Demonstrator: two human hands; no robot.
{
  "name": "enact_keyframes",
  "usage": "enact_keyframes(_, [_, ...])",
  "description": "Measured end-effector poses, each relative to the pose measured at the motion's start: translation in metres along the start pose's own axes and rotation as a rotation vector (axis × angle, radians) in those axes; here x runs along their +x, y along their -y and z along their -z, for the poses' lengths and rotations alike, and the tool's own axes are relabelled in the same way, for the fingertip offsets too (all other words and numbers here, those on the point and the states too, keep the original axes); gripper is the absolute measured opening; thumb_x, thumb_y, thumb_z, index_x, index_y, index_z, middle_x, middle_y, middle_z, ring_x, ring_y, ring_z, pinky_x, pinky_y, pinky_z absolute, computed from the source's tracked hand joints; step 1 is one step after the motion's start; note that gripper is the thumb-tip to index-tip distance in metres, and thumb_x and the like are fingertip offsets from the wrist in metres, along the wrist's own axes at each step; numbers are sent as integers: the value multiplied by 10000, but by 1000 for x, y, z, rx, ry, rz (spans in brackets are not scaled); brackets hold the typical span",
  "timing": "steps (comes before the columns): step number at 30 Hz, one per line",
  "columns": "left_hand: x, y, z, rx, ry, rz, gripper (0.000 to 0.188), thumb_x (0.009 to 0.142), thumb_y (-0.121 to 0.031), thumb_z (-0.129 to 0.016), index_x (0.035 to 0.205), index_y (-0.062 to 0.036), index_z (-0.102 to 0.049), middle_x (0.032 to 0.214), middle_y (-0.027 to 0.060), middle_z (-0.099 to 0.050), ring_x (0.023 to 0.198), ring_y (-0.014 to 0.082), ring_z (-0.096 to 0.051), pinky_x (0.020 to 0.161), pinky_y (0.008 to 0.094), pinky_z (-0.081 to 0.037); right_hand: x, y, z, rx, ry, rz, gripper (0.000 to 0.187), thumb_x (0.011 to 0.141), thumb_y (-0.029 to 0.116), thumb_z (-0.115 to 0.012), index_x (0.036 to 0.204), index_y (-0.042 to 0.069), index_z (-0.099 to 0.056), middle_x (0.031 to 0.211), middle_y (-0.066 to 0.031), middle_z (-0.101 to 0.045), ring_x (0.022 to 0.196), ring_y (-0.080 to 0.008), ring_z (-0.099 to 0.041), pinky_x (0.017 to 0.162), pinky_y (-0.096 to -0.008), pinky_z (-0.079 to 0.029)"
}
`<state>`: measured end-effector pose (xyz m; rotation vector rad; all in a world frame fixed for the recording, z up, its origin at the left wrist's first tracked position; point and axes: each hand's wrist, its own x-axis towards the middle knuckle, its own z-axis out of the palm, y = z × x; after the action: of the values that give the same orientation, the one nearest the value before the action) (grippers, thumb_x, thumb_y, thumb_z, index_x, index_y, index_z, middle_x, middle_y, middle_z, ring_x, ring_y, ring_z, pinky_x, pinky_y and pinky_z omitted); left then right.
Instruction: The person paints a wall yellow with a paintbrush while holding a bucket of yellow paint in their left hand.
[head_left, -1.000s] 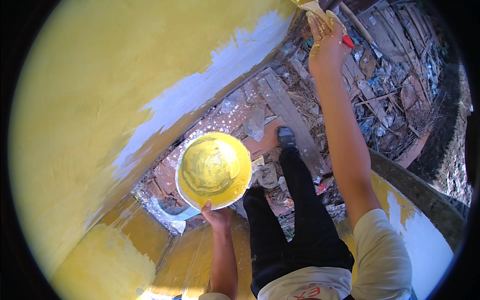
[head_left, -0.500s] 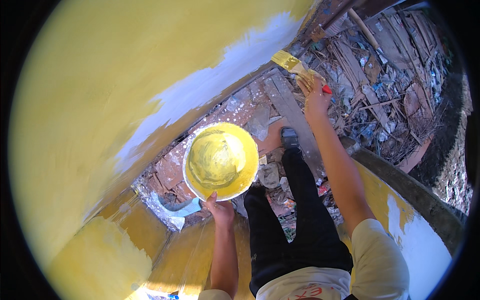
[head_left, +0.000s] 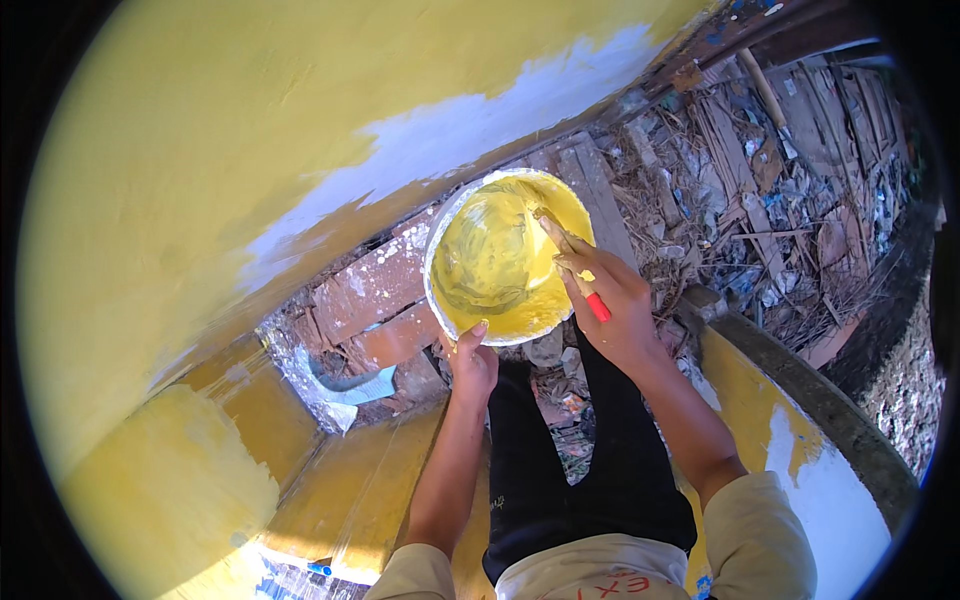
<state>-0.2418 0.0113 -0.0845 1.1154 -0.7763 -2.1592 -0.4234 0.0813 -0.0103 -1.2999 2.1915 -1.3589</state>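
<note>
Yellow paint (head_left: 485, 250) coats most of the tall wall (head_left: 220, 150), yet a ragged white patch (head_left: 430, 145) runs along its lower edge, so the coating looks well advanced but unfinished, with that strip apparently left to cover. The low wall (head_left: 715, 360) at the right also shows white beside its yellow, though whether it is part of this work I cannot tell. The left hand (head_left: 472, 365) grasps the paint bucket (head_left: 545, 318) by its near edge, thumb over the rim, holding it in front of the black trousers (head_left: 545, 470) and above the littered ground (head_left: 755, 215). The right hand (head_left: 620, 318) is closed around a paintbrush (head_left: 598, 306) at the bucket's right edge, fingers reaching over the opening. The bucket is round and slightly tilted, with a whitish, paint-crusted rim, yellow inner sides and grey-green streaks across the bottom; how deep the paint lies is unclear. The brush's red handle end and a yellow smear show; its bristles cannot be made out.
</note>
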Motion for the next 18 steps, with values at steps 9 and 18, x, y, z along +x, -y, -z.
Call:
enact_keyframes(9, [3,-19,27,105,85,-19,684,782,-348,-607,1318,-30,-324,1297,111,-431,1206,256,-407,1023,413,-289,-12,31,-9,258,351,117,171,784,59,-632,951,23,-618,950,-145,-638,833,-290,-633,740,-357,-517])
enact_keyframes(18, [-1,-16,53,116,65,-61,751,773,-455,-612,1332,-47,-318,1331,92,-400,1226,254,-383,1032,419,-276,1,30,-25,331,306,-94,200,816,114,-610,969,-15,-618,933,-128,-649,803,-258,-629,705,-336,-480])
